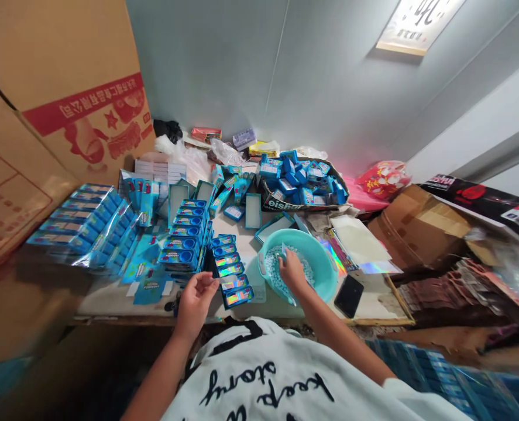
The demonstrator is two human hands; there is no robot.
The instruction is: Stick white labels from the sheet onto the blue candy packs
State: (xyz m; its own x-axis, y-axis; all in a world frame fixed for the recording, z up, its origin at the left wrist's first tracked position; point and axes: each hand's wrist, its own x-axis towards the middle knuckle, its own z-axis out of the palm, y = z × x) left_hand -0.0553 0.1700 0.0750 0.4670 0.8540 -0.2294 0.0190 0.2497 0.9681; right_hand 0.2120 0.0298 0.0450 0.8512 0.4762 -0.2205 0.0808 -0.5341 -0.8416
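Observation:
My right hand [292, 271] reaches into a turquoise plastic basin [327, 272] that holds many small pale-blue pellets [273, 268]. Its fingers are closed around a small light-coloured piece that I cannot make out. To the left, my left hand [196, 299] is pinched near the table's front edge, with something thin and pale at its fingertips. Beside that hand stands a row of small blue boxes [229, 268] with shiny rainbow-like tops. Behind it rises a taller stack of blue boxes [182, 237] with round recesses.
Plastic-wrapped blue boxes [81, 219] sit at the left by a large cardboard carton [17, 193]. An open box [305, 202] of loose blue boxes stands at the back. A black phone [349, 296] and white sheets [359, 240] lie right of the basin.

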